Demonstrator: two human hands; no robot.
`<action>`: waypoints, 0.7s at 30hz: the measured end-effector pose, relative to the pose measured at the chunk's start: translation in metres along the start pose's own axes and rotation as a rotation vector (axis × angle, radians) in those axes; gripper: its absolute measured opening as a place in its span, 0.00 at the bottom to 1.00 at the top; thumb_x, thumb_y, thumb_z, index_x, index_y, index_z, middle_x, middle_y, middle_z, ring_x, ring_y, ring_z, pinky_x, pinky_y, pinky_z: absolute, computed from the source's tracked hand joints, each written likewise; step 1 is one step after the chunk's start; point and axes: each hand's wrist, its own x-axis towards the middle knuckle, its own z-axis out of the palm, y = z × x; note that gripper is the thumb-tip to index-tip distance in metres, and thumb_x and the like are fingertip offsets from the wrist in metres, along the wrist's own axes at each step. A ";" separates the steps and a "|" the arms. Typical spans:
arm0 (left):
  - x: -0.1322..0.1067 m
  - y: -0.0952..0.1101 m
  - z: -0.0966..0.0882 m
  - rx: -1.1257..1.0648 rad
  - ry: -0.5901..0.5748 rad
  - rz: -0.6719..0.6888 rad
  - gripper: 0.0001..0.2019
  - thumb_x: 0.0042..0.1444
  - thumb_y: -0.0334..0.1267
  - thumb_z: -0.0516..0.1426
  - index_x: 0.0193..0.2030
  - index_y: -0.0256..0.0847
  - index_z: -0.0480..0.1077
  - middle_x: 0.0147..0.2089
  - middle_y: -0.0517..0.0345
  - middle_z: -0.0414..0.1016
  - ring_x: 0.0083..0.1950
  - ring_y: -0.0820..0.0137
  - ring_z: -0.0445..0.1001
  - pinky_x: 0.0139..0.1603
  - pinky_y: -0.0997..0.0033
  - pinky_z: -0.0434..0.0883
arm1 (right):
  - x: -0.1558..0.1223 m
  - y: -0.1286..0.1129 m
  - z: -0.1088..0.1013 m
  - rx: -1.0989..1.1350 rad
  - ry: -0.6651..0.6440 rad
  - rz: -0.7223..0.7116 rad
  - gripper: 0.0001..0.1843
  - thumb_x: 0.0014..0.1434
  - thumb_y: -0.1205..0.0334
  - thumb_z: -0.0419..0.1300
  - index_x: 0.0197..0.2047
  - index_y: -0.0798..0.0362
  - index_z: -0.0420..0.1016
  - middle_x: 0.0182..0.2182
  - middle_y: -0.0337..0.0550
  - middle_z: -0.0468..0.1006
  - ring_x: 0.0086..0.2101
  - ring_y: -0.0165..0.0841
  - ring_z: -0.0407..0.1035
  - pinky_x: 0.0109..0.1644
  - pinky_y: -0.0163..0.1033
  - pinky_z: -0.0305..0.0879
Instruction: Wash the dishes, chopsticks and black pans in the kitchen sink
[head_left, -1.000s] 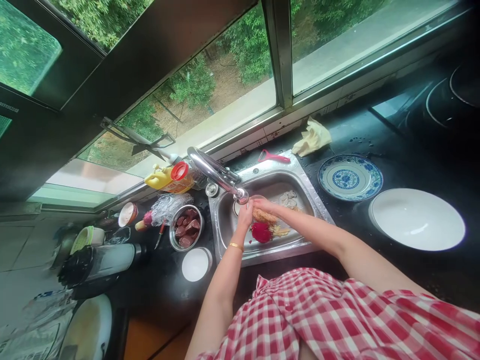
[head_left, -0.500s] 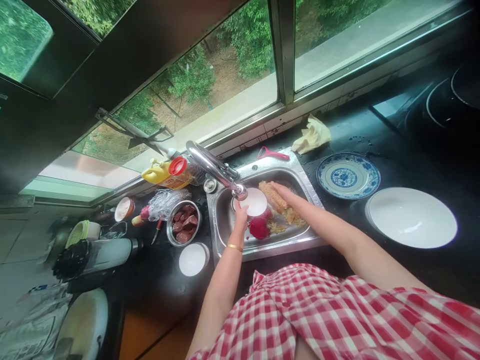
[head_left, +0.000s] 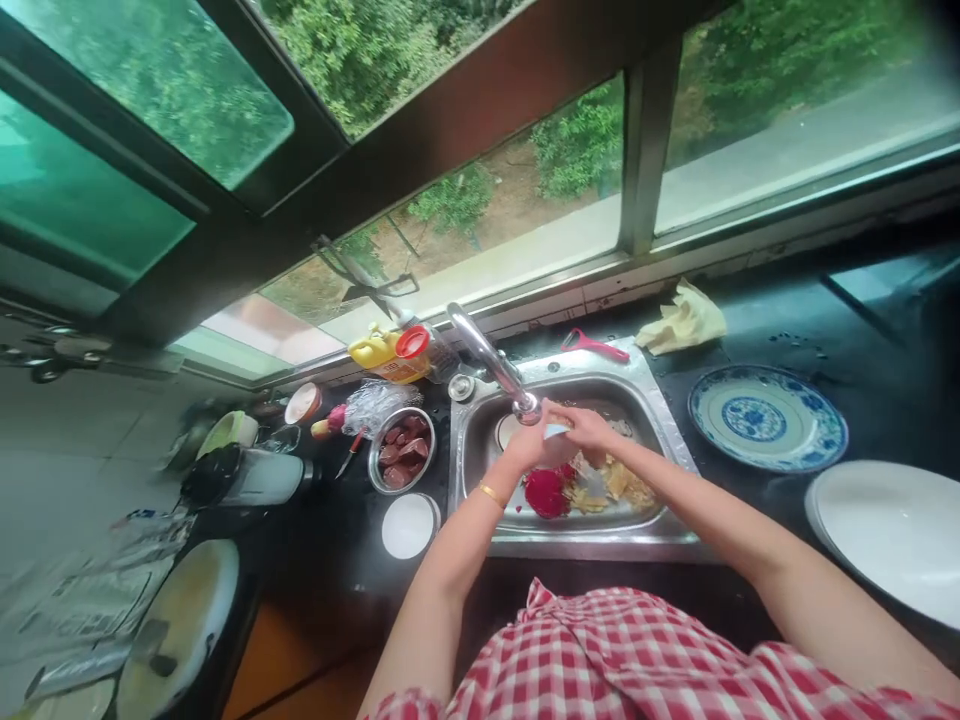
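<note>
1. My left fingers [head_left: 535, 436] and right fingers [head_left: 588, 427] curl partly closed around what looks like a white bowl [head_left: 556, 431];
2. it's under the faucet [head_left: 492, 360], over the sink [head_left: 585, 544];
3. a red heap [head_left: 547, 493] lies below

As I see it from my distant post, the tap [head_left: 489, 352] is of smooth, mirror-bright metal, the sink [head_left: 592, 541] of duller steel, the half-hidden dish [head_left: 556, 431] smooth, the plate [head_left: 754, 419] glossy like glazed ceramic, the peeler [head_left: 602, 347] of shiny plastic, and the cloth [head_left: 684, 319] matt, wrinkled.
</note>
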 end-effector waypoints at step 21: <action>0.017 0.026 0.043 -1.251 0.423 -0.205 0.14 0.51 0.42 0.58 0.40 0.34 0.74 0.39 0.48 0.78 0.44 0.62 0.75 0.51 0.61 0.70 | -0.020 -0.025 0.033 -0.100 0.339 -0.125 0.29 0.61 0.48 0.52 0.62 0.52 0.68 0.60 0.52 0.66 0.61 0.45 0.56 0.63 0.52 0.55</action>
